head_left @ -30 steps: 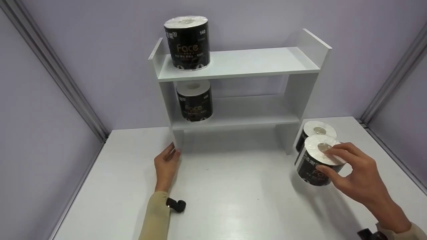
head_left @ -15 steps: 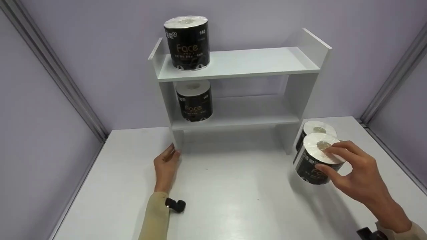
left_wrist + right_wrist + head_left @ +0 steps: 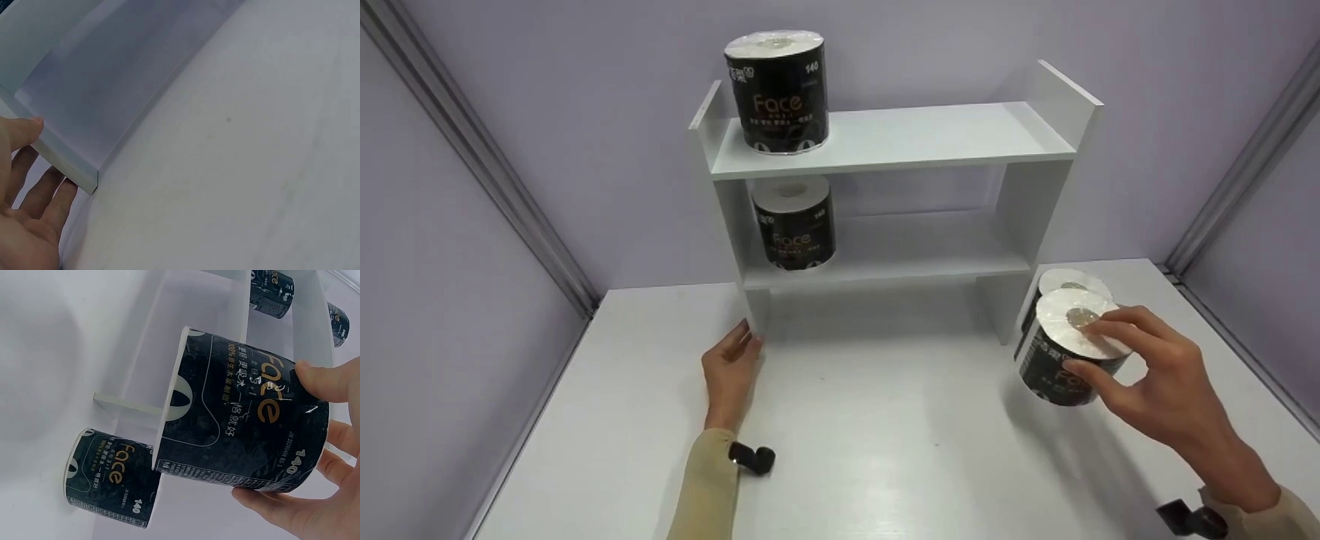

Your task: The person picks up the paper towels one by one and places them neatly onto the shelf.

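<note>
My right hand [image 3: 1166,382] grips a roll of toilet paper [image 3: 1054,371] in a black "Face" wrapper, thumb on its near side and fingers over the top. This roll is held off the table, slightly tilted; it fills the middle of the right wrist view. A second roll [image 3: 112,478] stands just behind it on the table, partly hidden in the head view. At the lower left my left hand [image 3: 729,379] pinches the foot of the white shelf's [image 3: 930,135] left side panel [image 3: 70,169], thumb inside and fingers outside.
One roll [image 3: 780,101] stands at the left end of the top board, another [image 3: 799,236] below it on the middle board. The shelf's right upright [image 3: 1001,311] is close to the held roll. Walls border the white table [image 3: 870,450] behind and at both sides.
My right hand and the toilet roll have shifted slightly up and left, covering more of the roll behind. My left hand keeps its hold on the panel. The head view has moved slightly.
</note>
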The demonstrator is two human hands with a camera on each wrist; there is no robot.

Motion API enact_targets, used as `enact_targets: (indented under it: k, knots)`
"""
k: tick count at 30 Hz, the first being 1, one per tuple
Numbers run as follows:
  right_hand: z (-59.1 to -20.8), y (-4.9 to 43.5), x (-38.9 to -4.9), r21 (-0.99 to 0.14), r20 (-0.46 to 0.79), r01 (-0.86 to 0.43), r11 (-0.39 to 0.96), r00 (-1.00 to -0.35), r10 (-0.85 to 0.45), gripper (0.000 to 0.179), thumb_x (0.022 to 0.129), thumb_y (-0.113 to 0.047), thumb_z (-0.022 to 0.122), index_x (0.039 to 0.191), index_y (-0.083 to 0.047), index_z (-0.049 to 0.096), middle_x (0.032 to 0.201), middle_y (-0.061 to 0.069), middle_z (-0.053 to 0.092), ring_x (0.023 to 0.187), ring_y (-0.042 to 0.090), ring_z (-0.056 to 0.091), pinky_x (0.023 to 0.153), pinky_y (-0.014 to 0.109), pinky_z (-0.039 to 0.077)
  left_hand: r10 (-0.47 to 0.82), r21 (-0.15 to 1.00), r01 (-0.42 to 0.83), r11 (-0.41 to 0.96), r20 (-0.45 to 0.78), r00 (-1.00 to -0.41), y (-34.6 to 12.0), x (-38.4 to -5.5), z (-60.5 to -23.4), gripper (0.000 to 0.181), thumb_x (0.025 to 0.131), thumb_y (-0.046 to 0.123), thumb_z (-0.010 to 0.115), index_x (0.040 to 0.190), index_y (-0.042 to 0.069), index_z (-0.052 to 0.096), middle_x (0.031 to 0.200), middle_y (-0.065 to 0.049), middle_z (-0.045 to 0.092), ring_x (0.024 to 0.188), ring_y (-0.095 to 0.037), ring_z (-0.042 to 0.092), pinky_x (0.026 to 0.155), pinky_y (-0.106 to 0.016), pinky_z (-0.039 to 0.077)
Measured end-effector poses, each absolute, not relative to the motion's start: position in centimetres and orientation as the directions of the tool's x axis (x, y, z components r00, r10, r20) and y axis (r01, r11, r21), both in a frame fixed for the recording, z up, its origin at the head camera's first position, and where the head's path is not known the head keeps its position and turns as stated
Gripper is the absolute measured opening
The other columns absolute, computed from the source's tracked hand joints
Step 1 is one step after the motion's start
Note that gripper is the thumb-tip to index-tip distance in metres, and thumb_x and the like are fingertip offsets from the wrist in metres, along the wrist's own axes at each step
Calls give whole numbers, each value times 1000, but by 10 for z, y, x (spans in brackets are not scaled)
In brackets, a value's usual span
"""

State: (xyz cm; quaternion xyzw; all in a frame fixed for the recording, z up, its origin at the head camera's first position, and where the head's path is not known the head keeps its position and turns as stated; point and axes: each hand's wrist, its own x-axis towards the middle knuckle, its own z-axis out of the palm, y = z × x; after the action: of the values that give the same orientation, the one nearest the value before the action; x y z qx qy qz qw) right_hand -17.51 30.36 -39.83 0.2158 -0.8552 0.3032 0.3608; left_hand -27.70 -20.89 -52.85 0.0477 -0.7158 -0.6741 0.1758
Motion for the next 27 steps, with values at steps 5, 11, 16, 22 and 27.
enact_targets:
  k: [5, 11, 16, 22, 27]
  knots:
    - [-392, 301, -178, -354, 752, -593, 723, -640, -157, 49, 62, 3, 100, 107, -3, 80, 108, 8, 70, 110, -10, 56, 94, 1, 42, -306, 982, 170, 84, 188, -933, -208, -280, -526, 45, 103, 12, 72, 147, 7, 63, 150, -15, 64, 136, -32, 64, 100, -22, 58]
    - [-386, 295, -184, -368, 759, -611, 701, -633, -152, 50, 62, 4, 100, 106, -5, 80, 106, 8, 70, 107, -7, 58, 90, 2, 43, -293, 984, 166, 61, 177, -940, -209, -282, -526, 46, 104, 15, 71, 149, 7, 62, 153, -16, 61, 139, -33, 62, 104, -26, 57]
    - [-383, 287, -183, -375, 754, -621, 688, -637, -164, 49, 63, 4, 100, 108, -5, 80, 109, 7, 70, 109, -6, 59, 92, 3, 44, -310, 979, 180, 96, 201, -929, -212, -280, -529, 45, 103, 16, 73, 147, 6, 64, 150, -16, 63, 137, -33, 63, 100, -22, 58]
    - [-380, 282, -182, -361, 757, -624, 693, -630, -173, 49, 64, 3, 100, 108, -4, 79, 110, 7, 70, 110, -6, 58, 92, 3, 44, -318, 979, 179, 97, 201, -927, -210, -279, -529, 44, 103, 13, 73, 145, 4, 65, 148, -16, 65, 135, -33, 65, 99, -22, 59]
    - [-378, 279, -183, -344, 761, -630, 696, -622, -187, 49, 64, 2, 100, 108, -4, 79, 110, 7, 70, 110, -4, 59, 94, 3, 43, -308, 984, 171, 54, 179, -934, -209, -279, -529, 44, 104, 13, 72, 146, 5, 64, 150, -19, 63, 137, -35, 64, 101, -25, 59]
